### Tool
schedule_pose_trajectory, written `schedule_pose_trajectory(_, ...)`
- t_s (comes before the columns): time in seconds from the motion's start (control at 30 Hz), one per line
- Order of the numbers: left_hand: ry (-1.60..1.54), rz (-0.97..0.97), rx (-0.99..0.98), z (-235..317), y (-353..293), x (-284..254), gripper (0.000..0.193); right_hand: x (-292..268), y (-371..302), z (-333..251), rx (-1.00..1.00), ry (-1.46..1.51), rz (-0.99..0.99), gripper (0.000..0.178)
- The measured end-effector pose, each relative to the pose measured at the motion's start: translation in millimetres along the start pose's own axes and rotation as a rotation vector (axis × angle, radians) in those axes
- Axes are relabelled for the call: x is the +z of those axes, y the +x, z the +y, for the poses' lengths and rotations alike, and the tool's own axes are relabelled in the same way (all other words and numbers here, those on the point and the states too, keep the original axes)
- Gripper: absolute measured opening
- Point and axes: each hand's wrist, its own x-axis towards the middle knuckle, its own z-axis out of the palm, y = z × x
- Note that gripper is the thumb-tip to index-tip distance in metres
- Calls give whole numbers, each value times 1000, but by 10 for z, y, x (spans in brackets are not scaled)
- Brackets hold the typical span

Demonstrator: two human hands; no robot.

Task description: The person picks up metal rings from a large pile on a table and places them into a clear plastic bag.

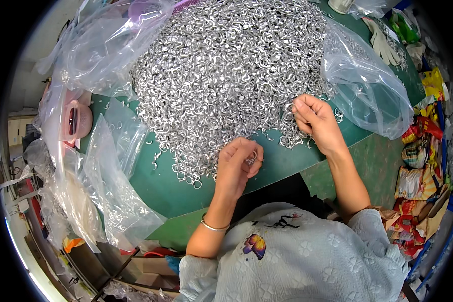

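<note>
A large heap of small shiny silver metal rings point(226, 65), many of them looking like open hooks, covers the green table point(186, 199). My left hand point(236, 163) is closed at the near edge of the heap, its curled fingers around a silver metal ring point(251, 158). To the right, my right hand point(317, 121) is closed in a pinch above the heap's right edge. Loose rings lie right beside its fingertips, and whether it holds one is too small to make out. A few rings point(188, 179) lie scattered along the near left edge of the heap.
Clear plastic bags point(118, 186) lie along the left side, and another clear bag point(369, 93) is at the right. A pink container point(78, 121) stands at the left. White gloves point(382, 43) lie at the far right. Colourful packages point(417, 176) are piled beside the table.
</note>
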Motion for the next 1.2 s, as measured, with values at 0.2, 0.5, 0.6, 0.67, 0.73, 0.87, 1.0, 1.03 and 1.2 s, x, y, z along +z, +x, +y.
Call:
schedule_pose_trajectory(0.2, 168, 111, 163, -60, 106, 254, 12, 145, -113, -3, 113, 222, -113, 26)
schedule_pose_trajectory(0.5, 695, 181, 412, -179, 87, 277, 12, 259, -231, -9, 3, 54, -65, 20)
schedule_pose_trajectory(0.6, 787, 192, 485, -172, 77, 295, 11, 288, -250, -10, -25, 17, -36, 18)
schedule_pose_trajectory(0.67, 784, 221, 499, -147, 53, 343, 11, 296, -262, -16, -24, 8, -27, 18)
schedule_pose_trajectory(0.73, 728, 270, 481, -134, 40, 394, 11, 297, -272, -20, -12, 15, -34, 17)
schedule_pose_trajectory(0.87, 884, 228, 534, -129, 50, 357, 10, 312, -284, -8, -29, 10, -33, 20)
schedule_pose_trajectory(1.0, 938, 222, 682, -116, 43, 367, 8, 316, -294, 10, -35, 49, 9, 17)
schedule_pose_trajectory(1.03, 922, 221, 712, -110, 39, 374, 8, 325, -299, 10, -47, 34, 31, 17)
schedule_pose_trajectory(1.2, 764, 200, 733, -134, 38, 332, 8, 339, -325, -27, -16, 97, 24, 16)
